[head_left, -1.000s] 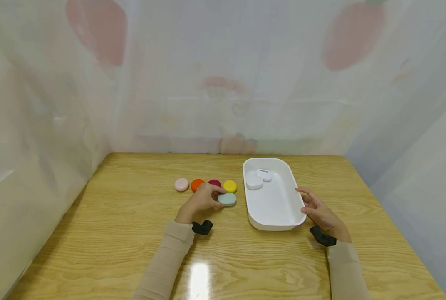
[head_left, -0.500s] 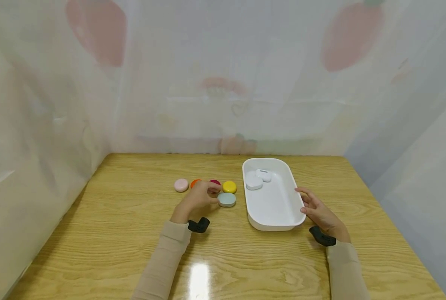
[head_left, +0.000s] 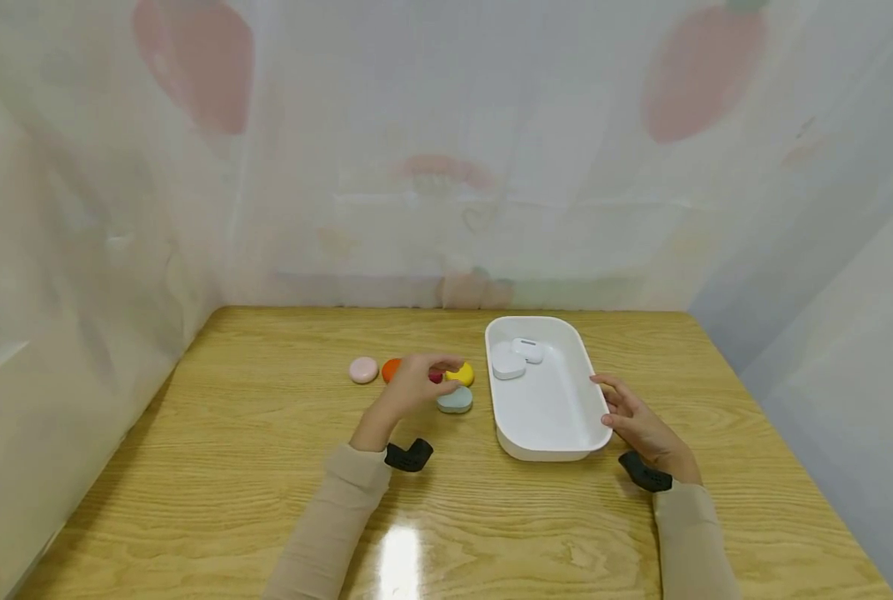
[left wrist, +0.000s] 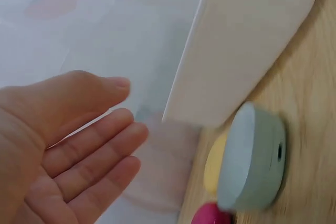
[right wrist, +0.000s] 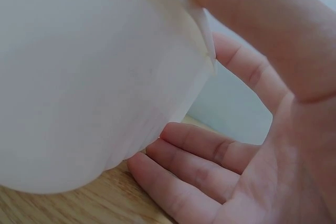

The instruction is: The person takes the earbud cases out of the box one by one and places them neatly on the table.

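Observation:
My left hand [head_left: 414,385] hovers just above and left of a pale green rounded case [head_left: 456,401], its thumb and fingers apart with nothing between them. In the left wrist view that case [left wrist: 251,158] rests on the table and shows a small dark slot in its side. Behind it are a yellow disc [head_left: 465,373] and a crimson disc [head_left: 435,377], partly covered by the hand. My right hand [head_left: 641,427] holds the right side of a white plastic tray [head_left: 547,456], thumb at the rim, fingertips against the outer wall [right wrist: 152,77].
Inside the tray lie two white rounded cases, one [head_left: 508,367] in front and a smaller one [head_left: 528,350] with a dark mark. A pink disc [head_left: 363,370] and an orange disc [head_left: 390,368] sit left of my left hand. A printed curtain [head_left: 446,233] encloses the wooden table [head_left: 229,450].
My left hand has let go of the pale green case, drawn back to the left, then risen and come back right over it. My right hand and the tray have stayed put.

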{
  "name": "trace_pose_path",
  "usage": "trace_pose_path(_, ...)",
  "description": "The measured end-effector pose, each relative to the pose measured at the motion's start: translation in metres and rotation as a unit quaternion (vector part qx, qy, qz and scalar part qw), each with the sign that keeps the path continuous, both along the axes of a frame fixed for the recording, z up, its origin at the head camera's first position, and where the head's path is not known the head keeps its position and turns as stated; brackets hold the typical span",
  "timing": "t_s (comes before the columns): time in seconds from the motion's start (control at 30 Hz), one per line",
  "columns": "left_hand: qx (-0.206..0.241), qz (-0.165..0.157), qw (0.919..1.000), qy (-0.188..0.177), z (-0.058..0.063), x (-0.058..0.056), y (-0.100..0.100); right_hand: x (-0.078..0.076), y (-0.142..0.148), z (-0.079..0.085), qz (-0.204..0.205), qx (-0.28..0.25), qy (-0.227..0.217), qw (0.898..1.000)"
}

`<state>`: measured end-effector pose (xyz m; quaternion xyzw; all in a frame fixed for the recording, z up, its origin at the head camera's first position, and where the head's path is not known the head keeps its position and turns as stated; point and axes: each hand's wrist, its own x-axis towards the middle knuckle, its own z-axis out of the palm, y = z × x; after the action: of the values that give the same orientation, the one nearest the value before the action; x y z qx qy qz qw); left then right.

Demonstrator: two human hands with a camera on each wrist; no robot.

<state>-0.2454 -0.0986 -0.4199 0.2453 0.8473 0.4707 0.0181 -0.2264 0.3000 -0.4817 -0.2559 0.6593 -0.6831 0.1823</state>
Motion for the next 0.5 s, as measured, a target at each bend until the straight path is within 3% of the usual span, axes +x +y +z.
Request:
trace_pose_path(0.23,-0.01,-0.02,0.999,0.04,0.01,-0.01,0.03,0.001,-0.002,-0.003,0.003,0.002,-0.004,1.0)
trace_pose_path(0.4,0.008,-0.034,0.9991,0.026,0.015,-0.029,0.055,0.001,-0.001,-0.002,-0.009,0.007,-0.01,1.0)
trace_pose_path(0.5,-0.009,-0.037,0.9991,0.021,0.015,-0.039,0.069,0.001,0.0,-0.001,-0.01,0.008,-0.007,1.0)
